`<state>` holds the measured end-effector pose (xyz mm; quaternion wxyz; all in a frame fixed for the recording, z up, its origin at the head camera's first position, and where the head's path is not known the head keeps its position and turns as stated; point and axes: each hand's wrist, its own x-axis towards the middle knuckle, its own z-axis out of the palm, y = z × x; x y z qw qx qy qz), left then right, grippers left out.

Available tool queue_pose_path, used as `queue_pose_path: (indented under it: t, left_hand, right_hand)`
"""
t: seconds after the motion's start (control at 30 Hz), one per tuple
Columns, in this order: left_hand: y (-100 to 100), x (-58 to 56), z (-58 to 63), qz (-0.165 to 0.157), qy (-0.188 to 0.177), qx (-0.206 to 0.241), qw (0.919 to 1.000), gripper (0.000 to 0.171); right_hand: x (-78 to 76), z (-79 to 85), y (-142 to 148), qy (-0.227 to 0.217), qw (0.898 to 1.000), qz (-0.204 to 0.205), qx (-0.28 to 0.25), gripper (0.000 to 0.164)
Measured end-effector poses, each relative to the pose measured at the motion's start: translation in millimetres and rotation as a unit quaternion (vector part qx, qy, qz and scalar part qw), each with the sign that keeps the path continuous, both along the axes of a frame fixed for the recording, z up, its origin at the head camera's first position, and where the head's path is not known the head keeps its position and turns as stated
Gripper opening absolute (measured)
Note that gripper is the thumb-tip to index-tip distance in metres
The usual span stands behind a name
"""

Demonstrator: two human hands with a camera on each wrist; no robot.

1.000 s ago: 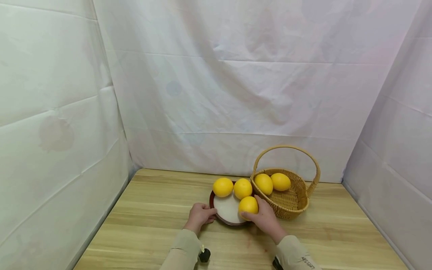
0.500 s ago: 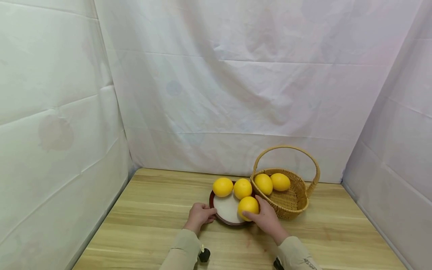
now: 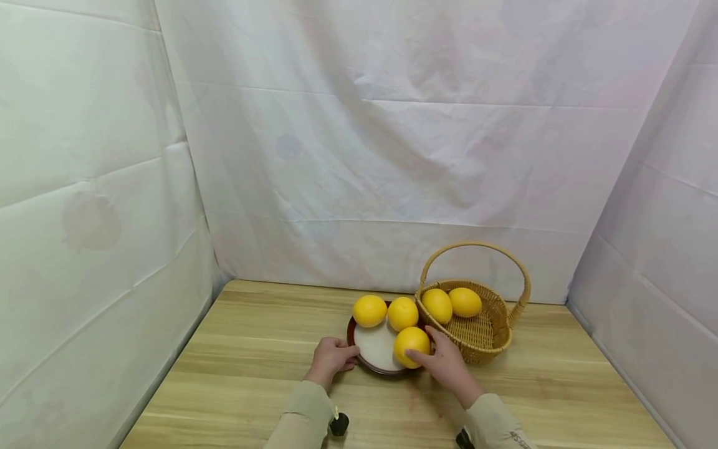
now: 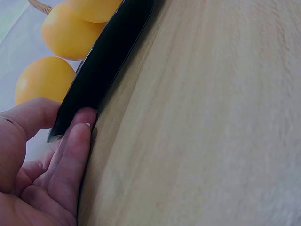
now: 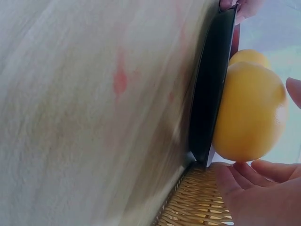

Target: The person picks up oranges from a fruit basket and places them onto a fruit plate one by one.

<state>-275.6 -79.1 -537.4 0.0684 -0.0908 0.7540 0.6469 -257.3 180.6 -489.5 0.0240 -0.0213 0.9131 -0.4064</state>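
Note:
A round plate with a pale centre and dark reddish-brown rim lies on the table. My left hand pinches its left rim, thumb above and fingers beneath; the left wrist view shows the plate's dark outer side. An orange rests at the plate's front right. My right hand is around this orange: in the right wrist view the fingertips are at its lower side, while the thumb stands slightly apart. At the plate's back sit two more oranges, a left one and a right one.
A wicker basket with a tall handle stands against the plate's right side, holding two yellow-orange fruits. The wooden table is bounded by white cloth behind and on both sides. Red marks show on the tabletop.
My right thumb has drawn back a little to the right across the orange, and the hand has eased slightly rightward. The left hand, plate and basket look unmoved.

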Motion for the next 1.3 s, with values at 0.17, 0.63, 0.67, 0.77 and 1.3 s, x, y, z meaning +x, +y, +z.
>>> queue_pose_path:
  t: [0.17, 0.63, 0.67, 0.77, 1.3]
  left_hand:
    - [0, -0.7, -1.6, 0.003, -0.004, 0.001, 1.0000, 0.014]
    - [0, -0.9, -2.3, 0.002, -0.005, 0.005, 1.0000, 0.014]
    - [0, -1.1, -2.3, 0.002, -0.005, 0.006, 1.0000, 0.014]
    - [0, -1.2, -1.9, 0.001, -0.005, 0.007, 1.0000, 0.014]
    - [0, -0.6, 0.3, 0.003, -0.008, 0.007, 0.9999, 0.015]
  right_hand:
    - [2.2, 3.0, 1, -0.003, 1.000, -0.003, -0.006, 0.092]
    - [3.8, 7.4, 4, 0.012, 1.000, -0.003, -0.013, 0.082]
    - [3.9, 8.2, 5, 0.014, 1.000, -0.003, -0.014, 0.081]
    - [4.2, 9.7, 8, 0.013, 1.000, -0.005, -0.018, 0.079]
    - [4.2, 12.8, 20, 0.025, 0.999, -0.021, -0.018, 0.067]
